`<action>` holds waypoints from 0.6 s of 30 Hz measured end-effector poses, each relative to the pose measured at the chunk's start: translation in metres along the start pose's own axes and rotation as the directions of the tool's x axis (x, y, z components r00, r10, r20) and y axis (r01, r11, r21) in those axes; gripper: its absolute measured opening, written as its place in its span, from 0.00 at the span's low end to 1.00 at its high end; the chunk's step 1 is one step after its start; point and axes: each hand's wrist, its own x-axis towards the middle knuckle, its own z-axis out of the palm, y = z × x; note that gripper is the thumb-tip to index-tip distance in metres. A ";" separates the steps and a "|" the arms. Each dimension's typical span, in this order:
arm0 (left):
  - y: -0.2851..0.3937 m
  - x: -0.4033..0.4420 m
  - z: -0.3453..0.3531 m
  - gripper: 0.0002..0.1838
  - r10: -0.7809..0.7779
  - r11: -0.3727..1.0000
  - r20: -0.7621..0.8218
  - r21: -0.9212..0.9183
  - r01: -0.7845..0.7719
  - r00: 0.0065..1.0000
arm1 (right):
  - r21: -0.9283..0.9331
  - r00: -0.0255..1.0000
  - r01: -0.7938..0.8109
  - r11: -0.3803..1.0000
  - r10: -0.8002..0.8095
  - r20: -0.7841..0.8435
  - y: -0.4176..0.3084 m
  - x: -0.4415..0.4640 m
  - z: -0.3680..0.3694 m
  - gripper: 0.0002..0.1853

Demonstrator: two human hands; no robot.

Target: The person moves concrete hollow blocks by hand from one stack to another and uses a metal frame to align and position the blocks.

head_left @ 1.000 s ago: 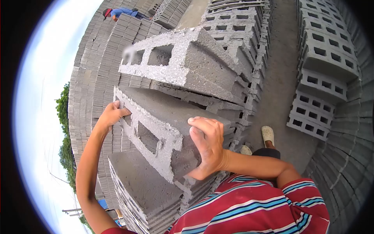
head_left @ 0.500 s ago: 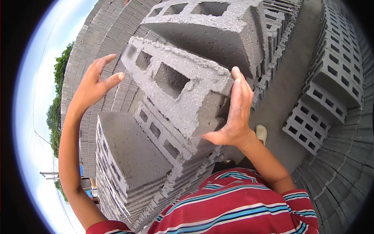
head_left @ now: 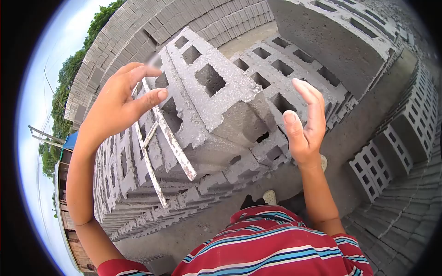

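A grey hollow concrete block (head_left: pixel 239 94) sits tilted in view on top of a stack, its openings facing up. Off its left side hovers my left hand (head_left: pixel 120 102), thumb and fingers apart, with nothing visible in its grasp. Just beneath that hand, a narrow frame of worn, white-speckled bars (head_left: pixel 171 140) lies on the stacked blocks; its upper end is partly hidden by my fingers. My right hand (head_left: pixel 307 126) is to the right of the block's near end, apart from it, its fingers curved and spread from the thumb.
More hollow blocks (head_left: pixel 283 69) lie right of the centre block, and a taller block (head_left: pixel 331 43) stands behind them. Another stack (head_left: pixel 370 170) rises on the right across a dirt path (head_left: pixel 343 152). Long rows of blocks (head_left: pixel 110 50) line the background.
My right hand, earlier against the block's near end, is now apart from it. The view has swung, and the barred frame now shows under my left hand. Both hands remain open.
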 end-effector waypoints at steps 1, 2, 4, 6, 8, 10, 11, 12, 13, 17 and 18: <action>0.001 -0.001 0.006 0.25 0.033 0.998 0.011 -0.059 -0.032 0.999 | 0.007 0.999 -0.017 1.000 0.016 0.037 -0.005 -0.003 0.020 0.31; 0.002 0.006 0.008 0.23 0.052 0.995 0.022 -0.085 -0.050 0.998 | 0.021 0.997 -0.052 0.998 0.051 0.066 -0.006 -0.007 0.035 0.31; -0.004 0.026 0.012 0.22 0.129 0.991 -0.008 -0.024 -0.129 0.992 | 0.087 0.988 -0.152 0.985 0.148 0.049 -0.003 -0.015 0.061 0.31; -0.017 0.051 0.027 0.24 0.182 0.983 -0.005 0.032 -0.182 0.983 | 0.184 0.953 -0.284 0.941 0.299 -0.057 -0.003 -0.021 0.078 0.27; -0.024 0.075 0.047 0.29 0.132 0.988 0.093 0.063 -0.138 0.987 | 0.075 0.953 -0.239 0.968 0.249 -0.172 0.001 -0.026 0.088 0.25; -0.019 0.092 0.062 0.36 -0.007 0.995 0.267 0.101 -0.021 0.964 | -0.004 0.953 -0.207 0.978 0.201 -0.226 0.000 -0.025 0.089 0.25; -0.017 0.098 0.067 0.37 0.004 0.996 0.250 0.084 -0.025 0.968 | -0.069 0.957 -0.139 0.988 0.116 -0.265 0.001 -0.022 0.089 0.25; -0.013 0.102 0.069 0.37 0.011 0.997 0.238 0.072 -0.029 0.971 | -0.131 0.953 -0.078 0.988 0.035 -0.302 0.002 -0.021 0.091 0.25; -0.012 0.106 0.069 0.38 0.018 0.997 0.227 0.065 -0.033 0.974 | -0.191 0.941 -0.022 0.981 -0.044 -0.336 0.004 -0.018 0.094 0.26; -0.011 0.112 0.062 0.37 -0.036 0.994 0.311 0.109 0.002 0.950 | -0.151 0.948 -0.018 0.988 -0.031 -0.317 0.006 -0.014 0.096 0.26; -0.010 0.114 0.061 0.37 -0.027 0.995 0.323 0.102 -0.006 0.946 | -0.150 0.949 -0.009 0.989 -0.039 -0.313 0.008 -0.014 0.096 0.26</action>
